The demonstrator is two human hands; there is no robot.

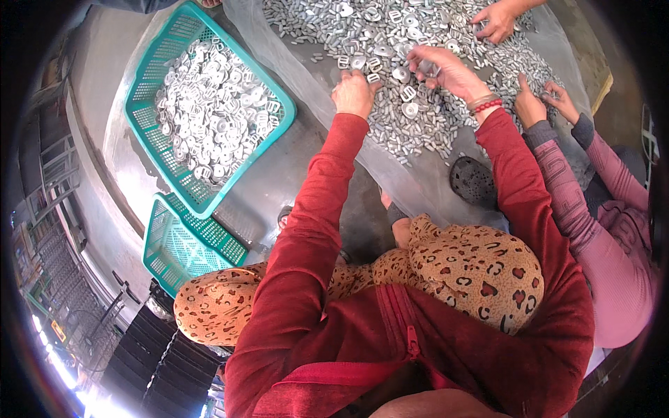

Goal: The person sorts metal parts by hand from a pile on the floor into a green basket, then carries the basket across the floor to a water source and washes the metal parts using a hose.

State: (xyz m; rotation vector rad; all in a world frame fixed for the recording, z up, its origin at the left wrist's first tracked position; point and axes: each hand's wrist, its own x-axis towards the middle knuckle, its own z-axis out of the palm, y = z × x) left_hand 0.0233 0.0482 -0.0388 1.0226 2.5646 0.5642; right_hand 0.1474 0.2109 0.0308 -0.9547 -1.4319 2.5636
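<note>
A wide heap of small silver-grey metal pieces (425,125) lies on a clear plastic sheet. Most are short pellet shapes, with round discs and slotted buckles (408,93) among them. At the heap's left edge, my left hand (354,95) has its fingers curled down beside some buckles and discs; whatever its fingertips hold is hidden. My right hand (451,72), with a red bead bracelet at the wrist, is over the middle of the heap. Its thumb and fingers close around a grey metal piece (429,68), whose exact shape is unclear.
To the left stands a green plastic basket (287,115) full of discs and buckles. A smaller green basket (164,237) sits nearer me. Other people's hands (496,22) work at the heap's far right, and a person in pink sleeves (568,184) is close on my right. A black clog (472,180) shows near the sheet.
</note>
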